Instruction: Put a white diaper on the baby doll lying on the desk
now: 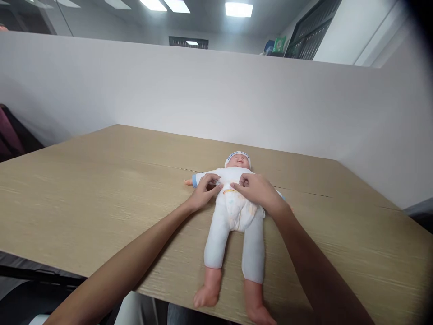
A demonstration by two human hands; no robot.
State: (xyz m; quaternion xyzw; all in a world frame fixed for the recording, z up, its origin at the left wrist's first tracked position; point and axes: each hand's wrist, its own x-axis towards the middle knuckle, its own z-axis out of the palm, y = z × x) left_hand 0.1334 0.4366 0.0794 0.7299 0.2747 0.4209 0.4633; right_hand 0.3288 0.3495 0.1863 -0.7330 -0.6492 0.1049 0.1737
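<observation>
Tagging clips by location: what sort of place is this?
Probably an office or training room; I can't tell which. The signs: rectangular ceiling lights, a plain white partition and a large wood-look table with a doll on it.

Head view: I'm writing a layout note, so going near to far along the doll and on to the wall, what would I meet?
Bare feet → patterned white diaper → lettered white cap → pale wall.
</observation>
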